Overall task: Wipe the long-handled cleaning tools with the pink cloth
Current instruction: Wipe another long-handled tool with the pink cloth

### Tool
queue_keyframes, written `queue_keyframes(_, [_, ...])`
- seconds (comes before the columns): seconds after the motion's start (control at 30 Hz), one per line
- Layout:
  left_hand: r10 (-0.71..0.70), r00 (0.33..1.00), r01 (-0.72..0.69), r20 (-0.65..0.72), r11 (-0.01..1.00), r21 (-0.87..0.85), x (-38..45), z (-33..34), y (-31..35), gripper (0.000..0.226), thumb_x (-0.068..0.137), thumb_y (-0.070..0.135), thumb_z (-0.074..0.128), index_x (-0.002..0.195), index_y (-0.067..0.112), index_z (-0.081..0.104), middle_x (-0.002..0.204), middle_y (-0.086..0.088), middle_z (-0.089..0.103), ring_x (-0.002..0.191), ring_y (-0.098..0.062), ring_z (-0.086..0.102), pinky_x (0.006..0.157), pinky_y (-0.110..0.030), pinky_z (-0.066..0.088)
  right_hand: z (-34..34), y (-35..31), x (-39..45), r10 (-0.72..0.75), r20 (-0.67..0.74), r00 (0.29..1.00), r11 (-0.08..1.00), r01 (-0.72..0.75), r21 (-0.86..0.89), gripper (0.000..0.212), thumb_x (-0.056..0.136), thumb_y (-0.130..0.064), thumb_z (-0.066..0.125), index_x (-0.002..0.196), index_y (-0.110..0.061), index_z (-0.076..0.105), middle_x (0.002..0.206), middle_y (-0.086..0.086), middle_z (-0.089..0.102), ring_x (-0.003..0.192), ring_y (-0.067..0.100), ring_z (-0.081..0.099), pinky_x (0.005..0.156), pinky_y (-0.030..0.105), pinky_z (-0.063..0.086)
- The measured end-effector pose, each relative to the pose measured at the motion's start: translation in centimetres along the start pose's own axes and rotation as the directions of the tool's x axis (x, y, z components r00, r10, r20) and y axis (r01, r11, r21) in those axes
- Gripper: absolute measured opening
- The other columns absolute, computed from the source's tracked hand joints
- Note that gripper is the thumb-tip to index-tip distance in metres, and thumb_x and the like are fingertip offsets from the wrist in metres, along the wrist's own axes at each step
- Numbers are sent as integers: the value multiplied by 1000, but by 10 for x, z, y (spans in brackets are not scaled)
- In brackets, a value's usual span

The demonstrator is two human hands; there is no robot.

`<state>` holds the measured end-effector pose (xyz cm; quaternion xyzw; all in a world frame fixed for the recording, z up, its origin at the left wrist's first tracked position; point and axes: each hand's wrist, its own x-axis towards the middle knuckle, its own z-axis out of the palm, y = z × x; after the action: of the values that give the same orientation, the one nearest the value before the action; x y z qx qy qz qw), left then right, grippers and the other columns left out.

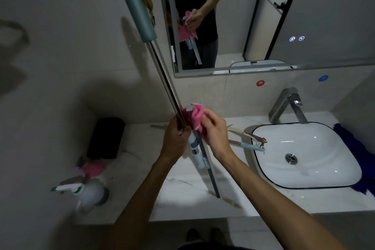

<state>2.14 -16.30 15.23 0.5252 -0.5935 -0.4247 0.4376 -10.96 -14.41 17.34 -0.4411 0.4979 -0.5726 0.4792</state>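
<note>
A long-handled cleaning tool (162, 71) with a steel shaft and a teal grip at its top rises steeply from the counter toward the upper left. My left hand (176, 138) grips the shaft low down. My right hand (215, 132) holds the pink cloth (195, 116), pressed against the shaft just right of my left hand. Below my hands, the tool's pale blue fitting and grey blade (205, 164) reach down to the marble counter (182, 189). A second tool (248, 145) with a light blue end lies flat on the counter, its tip over the basin's edge.
A white basin (324, 168) with a steel tap (288, 105) sits at right, a blue cloth (357, 152) beyond it. A black box (106, 138), a pink item (92, 168) and a white spray bottle (85, 191) stand at left. A mirror (263, 16) hangs above.
</note>
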Motion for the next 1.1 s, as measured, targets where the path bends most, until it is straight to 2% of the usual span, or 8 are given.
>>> queue_keyframes(0.13, [68, 996, -68, -54, 998, -2, -1, 0, -3, 25, 94, 26, 67, 118, 32, 62, 113, 7, 69, 103, -5, 65, 82, -16, 53, -2, 1, 4, -95, 11, 995, 960, 94, -263, 40, 89, -26, 76, 126, -20, 65, 113, -10, 67, 106, 7, 62, 89, 30, 57])
queue_keyframes(0.2, [142, 989, -139, -48, 989, 57, -1, 0, -4, 20, 97, 29, 64, 115, 22, 64, 108, 4, 68, 98, -7, 65, 76, -14, 52, -2, -1, 8, -76, 35, 996, 964, 83, -251, 39, 92, -23, 71, 130, -18, 63, 113, -7, 67, 102, 7, 64, 84, 25, 56])
queue_keyframes(0.3, [206, 977, -197, -59, 971, 134, 5, -3, -3, 18, 102, 35, 54, 103, 21, 64, 97, 2, 67, 87, -12, 67, 72, -29, 57, -4, 3, 11, -116, 63, 991, 960, 128, -250, 22, 98, -20, 63, 118, -14, 70, 99, -3, 69, 91, 9, 67, 79, 24, 54])
queue_keyframes(0.43, [291, 956, -282, -32, 945, 164, 8, -7, 8, 27, 103, 35, 49, 120, 18, 60, 106, 2, 64, 94, -5, 64, 75, -13, 51, -4, 0, 11, -155, 43, 987, 962, 161, -219, 15, 100, -21, 61, 107, -11, 69, 91, -2, 67, 82, 6, 65, 74, 21, 53])
queue_keyframes(0.67, [313, 949, -306, -28, 941, 147, 14, -9, 16, 30, 100, 17, 56, 129, 9, 55, 106, 16, 60, 96, -4, 65, 82, -17, 55, 5, -10, 14, -203, -66, 977, 958, 185, -218, 13, 99, -25, 62, 101, -14, 69, 85, 2, 67, 78, 19, 67, 71, 33, 60])
queue_keyframes(0.8, [203, 965, -202, -164, 979, 27, 12, -7, 24, 22, 99, 10, 57, 121, 13, 59, 107, 8, 66, 99, -5, 65, 85, -19, 54, 7, -13, 17, -203, -7, 979, 950, 195, -244, 16, 100, -23, 60, 95, -12, 70, 76, 2, 65, 68, 14, 63, 63, 27, 54])
queue_keyframes(0.97, [116, 942, -140, -316, 989, -53, 18, -7, 29, 23, 96, 4, 59, 116, 16, 58, 100, 13, 66, 94, 0, 65, 82, -15, 51, 7, 2, 13, -139, 70, 988, 935, 154, -319, 9, 98, -26, 63, 100, -29, 72, 86, -5, 68, 79, 20, 66, 73, 46, 59])
queue_keyframes(1.1, [122, 944, -130, -308, 992, -6, 16, -10, 20, 24, 94, 4, 62, 117, 12, 57, 101, 13, 65, 94, 2, 65, 81, -12, 51, 6, 3, 13, -122, 93, 988, 905, 149, -399, 13, 94, -13, 66, 102, -22, 73, 75, -14, 64, 71, 0, 61, 65, 16, 52])
